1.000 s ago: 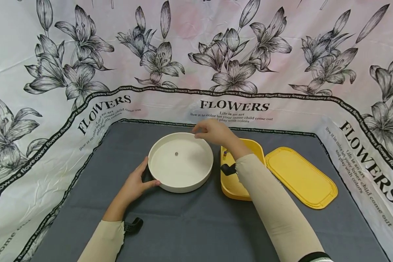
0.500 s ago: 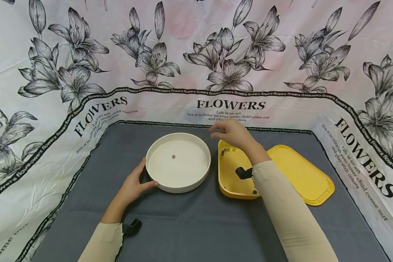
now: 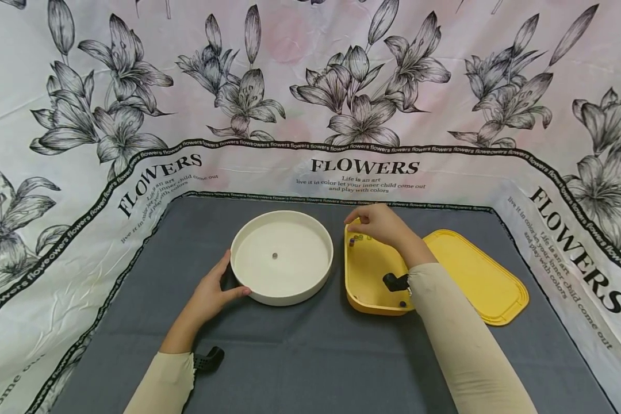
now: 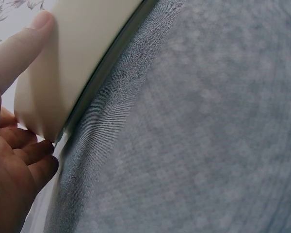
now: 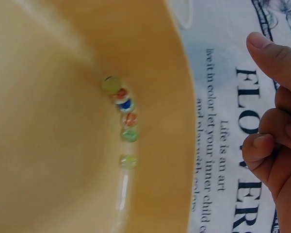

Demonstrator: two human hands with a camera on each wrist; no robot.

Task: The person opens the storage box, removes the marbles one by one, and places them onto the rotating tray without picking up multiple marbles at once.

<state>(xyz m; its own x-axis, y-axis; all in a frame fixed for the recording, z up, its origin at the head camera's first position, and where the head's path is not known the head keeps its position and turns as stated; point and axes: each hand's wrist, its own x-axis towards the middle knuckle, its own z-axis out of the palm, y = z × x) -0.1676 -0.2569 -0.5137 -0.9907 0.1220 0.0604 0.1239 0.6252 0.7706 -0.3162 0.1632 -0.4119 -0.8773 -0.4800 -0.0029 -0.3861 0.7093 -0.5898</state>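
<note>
gray cloth surface [image 3: 290, 362] | pink-white backdrop cloth [image 3: 290, 52] | black line-drawn lilies [image 3: 363, 121] | "FLOWERS" lettering [image 3: 364, 167]

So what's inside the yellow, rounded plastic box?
Small coloured balls lie near the far left corner of the box; a dark ball sits toward the near right. The right hand and black wrist device hide part of its right side; anything beneath is covered.
</note>
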